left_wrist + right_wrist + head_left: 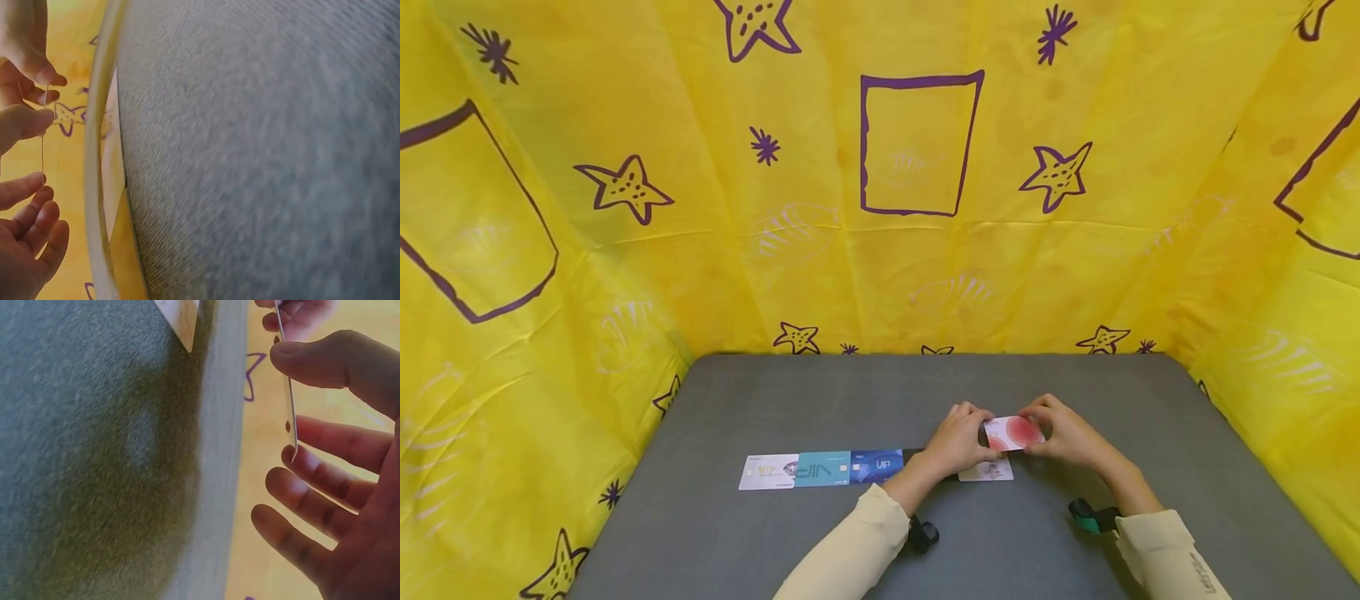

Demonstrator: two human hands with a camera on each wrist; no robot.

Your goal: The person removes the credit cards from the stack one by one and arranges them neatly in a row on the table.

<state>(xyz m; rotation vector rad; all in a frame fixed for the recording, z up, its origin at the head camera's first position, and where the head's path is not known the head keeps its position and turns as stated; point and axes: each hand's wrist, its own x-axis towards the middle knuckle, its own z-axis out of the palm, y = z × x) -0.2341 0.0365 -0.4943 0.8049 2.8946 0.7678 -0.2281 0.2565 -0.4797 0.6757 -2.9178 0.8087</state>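
Both hands hold one white card with pink-red circles [1019,432] above the table. My left hand [958,437] pinches its left end, and my right hand [1066,429] pinches its right end between thumb and fingers. Edge-on, the card looks like a thin line in the right wrist view [291,403]. Below it lies a pale card [988,470], partly covered. To the left, a white VIP card [766,472], a teal card [822,471] and a blue VIP card [880,467] form a row. A dark piece beside the blue card is mostly hidden by my left hand.
The grey table [760,400] extends around the cards. A yellow cloth [700,167] with purple starfish drawings hangs behind the table and at its sides. Black straps hang below both wrists, the right one [1092,517] with a green patch.
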